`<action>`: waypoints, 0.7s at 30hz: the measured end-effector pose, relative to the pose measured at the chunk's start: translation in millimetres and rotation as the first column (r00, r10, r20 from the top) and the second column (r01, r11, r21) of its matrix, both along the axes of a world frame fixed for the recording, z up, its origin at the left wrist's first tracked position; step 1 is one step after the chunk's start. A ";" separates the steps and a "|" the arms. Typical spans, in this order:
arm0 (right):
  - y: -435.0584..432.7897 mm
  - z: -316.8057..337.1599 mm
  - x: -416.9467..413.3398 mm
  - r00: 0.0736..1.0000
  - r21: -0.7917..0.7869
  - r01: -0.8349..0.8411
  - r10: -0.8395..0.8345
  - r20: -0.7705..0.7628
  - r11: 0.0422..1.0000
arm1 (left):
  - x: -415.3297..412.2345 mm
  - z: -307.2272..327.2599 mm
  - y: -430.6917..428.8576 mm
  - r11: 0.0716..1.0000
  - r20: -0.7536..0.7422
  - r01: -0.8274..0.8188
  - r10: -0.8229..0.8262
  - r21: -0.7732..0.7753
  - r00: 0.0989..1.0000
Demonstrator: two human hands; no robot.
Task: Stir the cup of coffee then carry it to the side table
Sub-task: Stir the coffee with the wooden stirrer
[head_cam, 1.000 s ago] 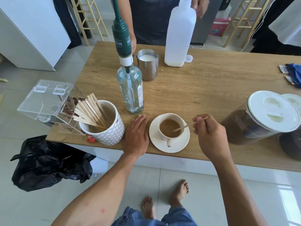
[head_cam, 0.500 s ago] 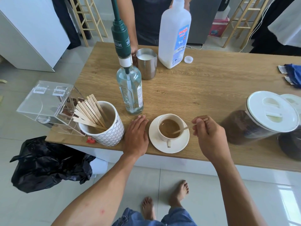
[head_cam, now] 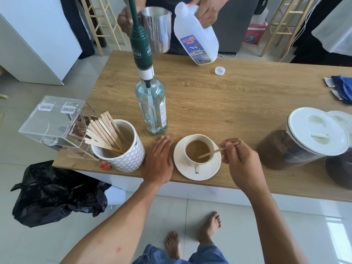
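- Head view, lower centre: a white cup of coffee point(head_cam: 194, 147) stands on a white saucer point(head_cam: 207, 170) near the front edge of a wooden table point(head_cam: 228, 103), its handle turned toward the person.
- The right hand point(head_cam: 242, 161), just right of the saucer, pinches the upper end of a thin wooden stir stick point(head_cam: 209, 153) between thumb and curled fingers. The stick slants down and left, with its lower end in the pale brown coffee.
- The left hand point(head_cam: 159, 161) lies flat on the table, palm down, fingers straight and together. It holds nothing and sits just left of the saucer; I cannot tell whether it touches the rim.
- Left of that hand stands a white patterned mug point(head_cam: 123, 161) with a bundle of wooden sticks point(head_cam: 104, 130) leaning out to the upper left.
- Further left, a clear acrylic box point(head_cam: 51, 122) overhangs the table's corner.
- Behind the left hand a glass bottle point(head_cam: 152, 109) with a green pump top stands upright.
- At the right edge of the frame sits a jar point(head_cam: 282, 149) of dark grounds with a white lid point(head_cam: 318, 130).
- Top centre: another person's hands hold a tilted milk jug point(head_cam: 196, 42) and a steel pitcher point(head_cam: 157, 29) above the far edge of the table. The jug's white cap point(head_cam: 220, 70) lies on the table nearby.
- Lower left, a black plastic bag point(head_cam: 57, 191) sits on the tiled floor.
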State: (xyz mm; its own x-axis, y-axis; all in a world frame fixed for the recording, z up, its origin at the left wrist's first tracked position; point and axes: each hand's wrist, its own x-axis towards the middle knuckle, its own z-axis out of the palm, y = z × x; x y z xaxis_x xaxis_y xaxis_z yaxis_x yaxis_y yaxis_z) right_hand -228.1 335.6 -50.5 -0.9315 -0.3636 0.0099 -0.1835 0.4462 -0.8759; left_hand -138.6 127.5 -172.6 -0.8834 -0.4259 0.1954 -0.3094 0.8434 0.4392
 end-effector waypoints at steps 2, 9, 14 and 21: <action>1.8 1.1 -2.5 0.998 -0.011 0.046 -0.047 -0.040 0.999 | -0.4 0.6 0.8 1.000 0.000 0.002 -0.002 0.002 1.000; 0.5 3.3 -3.7 1.000 0.013 0.008 -0.007 -0.029 1.000 | -0.4 0.5 0.2 1.000 0.005 0.001 -0.001 -0.001 1.000; -2.9 6.5 -3.7 0.999 0.028 -0.038 0.039 -0.036 0.999 | 0.1 -0.1 -0.8 1.000 0.010 0.000 0.000 -0.002 1.000; 0.2 5.2 -4.1 0.996 0.028 0.003 -0.001 -0.091 1.000 | -0.1 -1.4 -0.9 1.000 0.002 0.003 -0.003 -0.003 1.000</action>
